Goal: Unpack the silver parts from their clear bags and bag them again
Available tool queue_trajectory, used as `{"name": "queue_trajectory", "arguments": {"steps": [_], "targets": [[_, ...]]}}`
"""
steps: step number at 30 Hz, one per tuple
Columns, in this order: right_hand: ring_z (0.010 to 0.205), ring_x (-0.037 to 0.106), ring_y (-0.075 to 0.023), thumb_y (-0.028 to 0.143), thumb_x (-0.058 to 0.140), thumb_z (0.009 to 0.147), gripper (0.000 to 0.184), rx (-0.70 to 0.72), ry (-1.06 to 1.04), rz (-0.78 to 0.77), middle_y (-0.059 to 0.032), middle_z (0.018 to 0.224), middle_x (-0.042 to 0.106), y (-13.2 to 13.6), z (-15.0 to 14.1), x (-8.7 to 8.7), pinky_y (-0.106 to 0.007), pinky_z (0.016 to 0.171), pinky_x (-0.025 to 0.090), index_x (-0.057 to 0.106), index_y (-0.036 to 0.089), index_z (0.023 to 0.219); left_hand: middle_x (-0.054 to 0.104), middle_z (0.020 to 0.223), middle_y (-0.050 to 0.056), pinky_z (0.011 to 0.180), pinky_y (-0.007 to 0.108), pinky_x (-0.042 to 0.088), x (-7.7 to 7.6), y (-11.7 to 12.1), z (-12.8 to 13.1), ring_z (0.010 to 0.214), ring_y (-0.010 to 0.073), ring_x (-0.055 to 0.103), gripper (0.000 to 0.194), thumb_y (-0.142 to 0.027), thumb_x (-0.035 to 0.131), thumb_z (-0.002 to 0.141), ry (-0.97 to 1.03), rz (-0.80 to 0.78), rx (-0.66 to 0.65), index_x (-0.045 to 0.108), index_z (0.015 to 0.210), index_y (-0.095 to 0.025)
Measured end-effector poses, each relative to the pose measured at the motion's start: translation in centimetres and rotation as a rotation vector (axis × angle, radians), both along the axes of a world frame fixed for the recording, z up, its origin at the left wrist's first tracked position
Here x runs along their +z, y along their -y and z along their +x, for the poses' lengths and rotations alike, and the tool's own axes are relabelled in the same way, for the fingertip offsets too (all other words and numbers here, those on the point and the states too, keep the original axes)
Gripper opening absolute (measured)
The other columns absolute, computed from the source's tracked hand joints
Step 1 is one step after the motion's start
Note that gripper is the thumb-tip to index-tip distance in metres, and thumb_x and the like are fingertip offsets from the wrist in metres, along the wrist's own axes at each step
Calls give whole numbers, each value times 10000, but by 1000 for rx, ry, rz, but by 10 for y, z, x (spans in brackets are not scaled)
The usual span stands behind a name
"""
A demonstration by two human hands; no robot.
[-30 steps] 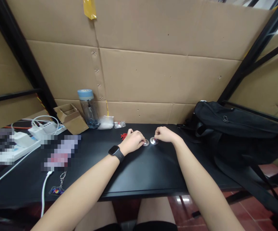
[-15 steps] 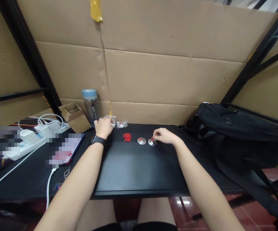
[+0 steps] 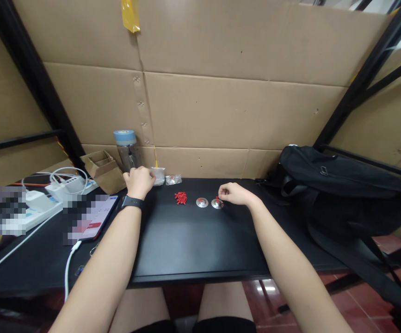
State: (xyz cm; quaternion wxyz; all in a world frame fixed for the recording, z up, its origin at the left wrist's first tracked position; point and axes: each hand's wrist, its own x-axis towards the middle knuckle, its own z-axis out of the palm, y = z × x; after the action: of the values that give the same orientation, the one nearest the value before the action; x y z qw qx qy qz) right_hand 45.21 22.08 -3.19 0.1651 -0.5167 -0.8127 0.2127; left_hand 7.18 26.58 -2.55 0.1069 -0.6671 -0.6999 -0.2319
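Note:
My left hand [image 3: 139, 182], with a dark band at the wrist, is at the back left beside a clear plastic bag [image 3: 158, 176]. Its fingertips are turned away from view, so whether they hold anything is hidden. My right hand [image 3: 234, 193] has its fingertips pinched on a small upright red piece [image 3: 217, 199]. That piece rises from the middle of a silver domed disc [image 3: 217, 205] on the black table. Another silver disc [image 3: 202, 202] with red at its centre lies just left of it. Further left is a small heap of red pieces [image 3: 181, 198].
A second small clear bag [image 3: 173, 179] lies by the cardboard wall. At left are a blue-lidded bottle [image 3: 125, 138], an open cardboard box [image 3: 106, 173], a phone [image 3: 98, 217] and a power strip [image 3: 30, 215] with cables. A black backpack [image 3: 346, 189] occupies the right side.
My left hand has drawn slightly left, away from the clear bag. My right hand stays at the same disc. The whole view has shifted a little.

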Motion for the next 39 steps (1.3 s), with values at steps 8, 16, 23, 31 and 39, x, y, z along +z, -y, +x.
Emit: {"name": "queue_trajectory", "arguments": {"steps": [8,16,23,31,39], "targets": [[655,650,-145,271,765,727,174,14,80,-24,-13,784,744,-1,-7,-7,-241,653,456,771,201,886,780,1057,59,947,482,273,-16,26,99,1102,268,563,249,-302,525,985,-40,161,-601,773,1002,-308],[700,666,-165,241,761,758,77,-9,155,99,-7,745,743,6,-26,-4,-250,658,439,799,258,823,727,1089,63,876,385,338,-21,40,115,1059,229,589,262,-157,542,913,-187,101,-894,730,1051,-276],[728,683,-216,135,736,746,98,-87,256,137,-72,759,732,8,-34,-3,-275,629,438,780,221,732,736,844,71,849,395,314,-25,48,129,955,240,596,189,-200,609,918,-252,-2,-879,734,786,-252],[799,716,-259,137,683,792,89,-220,434,107,-156,921,746,17,-36,3,-319,716,495,761,177,809,689,1146,94,897,434,344,-20,48,125,1143,264,539,191,-254,545,977,-162,243,-780,728,923,-236],[781,678,-183,299,573,910,211,-188,-394,511,-64,854,757,2,-45,5,-287,800,493,718,169,828,594,1319,93,922,472,359,-16,49,120,1241,308,458,216,-336,556,981,27,309,-556,749,922,-261]]}}
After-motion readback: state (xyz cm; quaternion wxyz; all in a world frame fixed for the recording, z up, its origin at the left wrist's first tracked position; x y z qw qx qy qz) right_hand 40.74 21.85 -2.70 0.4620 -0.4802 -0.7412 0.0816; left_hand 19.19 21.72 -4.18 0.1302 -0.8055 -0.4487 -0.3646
